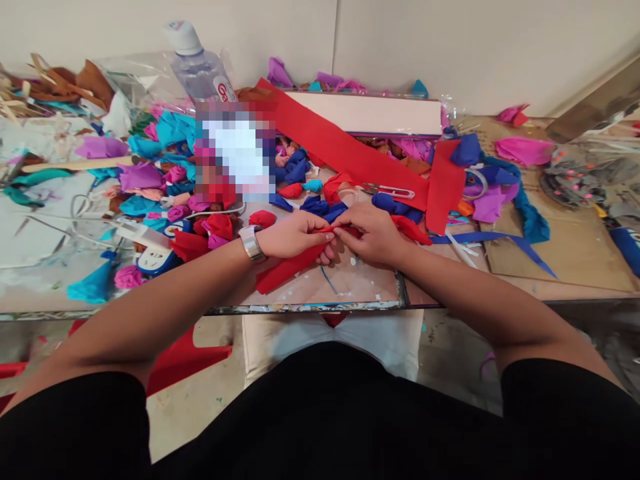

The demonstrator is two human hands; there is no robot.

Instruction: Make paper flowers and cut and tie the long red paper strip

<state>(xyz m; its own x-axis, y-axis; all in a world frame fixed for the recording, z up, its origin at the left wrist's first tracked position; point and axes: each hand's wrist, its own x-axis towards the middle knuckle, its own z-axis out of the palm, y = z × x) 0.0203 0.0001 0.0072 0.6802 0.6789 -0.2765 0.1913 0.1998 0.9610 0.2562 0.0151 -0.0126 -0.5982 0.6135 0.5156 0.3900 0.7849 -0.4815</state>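
Both hands meet over the front of the table, pinching a red strip point(293, 270) whose loose end hangs toward the lower left. My left hand point(295, 235) is closed on the strip, thumb on top, with a metal watch point(251, 244) at its wrist. Touching it from the right, my right hand point(374, 235) is closed on the same red material, most of its fingers curled out of sight. Small snips point(395, 191) with a pink handle lie just beyond my right hand, on a long red strip point(345, 143). Blue twisted pieces point(320, 207) lie just behind the hands.
A bottle point(200, 73) stands at the back left near a blurred bright patch. Many colored crumpled pieces point(143, 177) cover the left side. A long pale box point(365, 115) lies behind, a tape roll point(475, 184) and cardboard point(560, 247) at right. The table edge point(310, 308) runs in front.
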